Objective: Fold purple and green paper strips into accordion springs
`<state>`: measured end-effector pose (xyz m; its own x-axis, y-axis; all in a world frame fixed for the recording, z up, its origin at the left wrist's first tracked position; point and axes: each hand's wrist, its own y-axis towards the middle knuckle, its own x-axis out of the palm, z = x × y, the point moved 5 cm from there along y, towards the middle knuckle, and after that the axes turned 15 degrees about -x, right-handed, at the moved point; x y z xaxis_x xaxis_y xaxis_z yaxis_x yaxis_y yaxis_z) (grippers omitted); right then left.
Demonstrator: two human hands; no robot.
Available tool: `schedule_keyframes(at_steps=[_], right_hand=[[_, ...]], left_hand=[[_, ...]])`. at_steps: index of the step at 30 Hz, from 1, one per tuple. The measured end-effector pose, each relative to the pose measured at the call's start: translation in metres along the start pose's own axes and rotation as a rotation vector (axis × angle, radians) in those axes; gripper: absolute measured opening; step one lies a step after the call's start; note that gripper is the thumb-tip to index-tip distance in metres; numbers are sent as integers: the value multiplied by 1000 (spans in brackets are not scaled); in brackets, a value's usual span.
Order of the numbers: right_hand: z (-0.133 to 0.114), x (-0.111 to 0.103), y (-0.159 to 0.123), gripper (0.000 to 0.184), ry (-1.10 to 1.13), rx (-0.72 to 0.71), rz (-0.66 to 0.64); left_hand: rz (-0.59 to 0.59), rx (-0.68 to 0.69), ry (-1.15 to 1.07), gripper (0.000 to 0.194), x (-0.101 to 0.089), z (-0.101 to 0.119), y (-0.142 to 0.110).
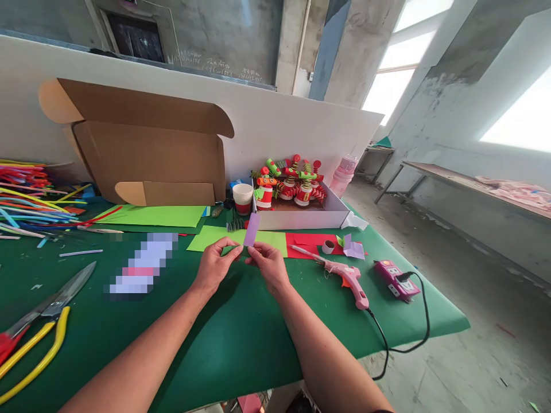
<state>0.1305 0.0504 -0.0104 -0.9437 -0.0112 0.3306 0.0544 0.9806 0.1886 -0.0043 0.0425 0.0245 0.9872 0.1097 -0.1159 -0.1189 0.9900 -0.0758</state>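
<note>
A small purple paper strip [252, 229] stands up between my two hands above the green-covered table. My right hand [270, 267] is closed, pinching the strip's lower end between thumb and fingers. Close beside it, my left hand [217, 264] is also closed, thumb and forefinger pressed together at the strip's lower left corner. How much of the paper lies under the fingertips is hidden. Just beyond the hands lie a light green paper sheet [272, 241] and a red paper sheet [297, 250].
To the right lie a pink glue gun [350, 280], its black cord and a purple power box [396, 279]. Large yellow-handled shears [55, 310] rest at left, near pipe cleaners [30, 201]. Behind stand paper cups [243, 195], a white box [301, 219] of red-green figures and an open cardboard box [150, 155].
</note>
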Motion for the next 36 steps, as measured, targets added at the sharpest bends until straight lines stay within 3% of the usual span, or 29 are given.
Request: schedule_keyframes(at_steps=[7,12,15,19,27,36], right_hand=[[0,-2,2,27,-21,-18,13],[-5,-14,5,16,-241,-85,64],[-8,-9,3,10,-359,-136,-19],[-10,2,-1,9,-340,-173,-125],[-8,5,-2,35,-50,-1,-89],[0,5,-6,31,6,59,-34]], left_hand=[[-32,-61,-18,28,1,-4,1],[-158,-138,-64,36,-13,-3,10],[-239,-129,54,37,-17,-4,14],[-330,-126,164,31,-8,-9,12],[-217,-103,61,34,-12,-5,11],[-199,-99,83,29,-11,-5,12]])
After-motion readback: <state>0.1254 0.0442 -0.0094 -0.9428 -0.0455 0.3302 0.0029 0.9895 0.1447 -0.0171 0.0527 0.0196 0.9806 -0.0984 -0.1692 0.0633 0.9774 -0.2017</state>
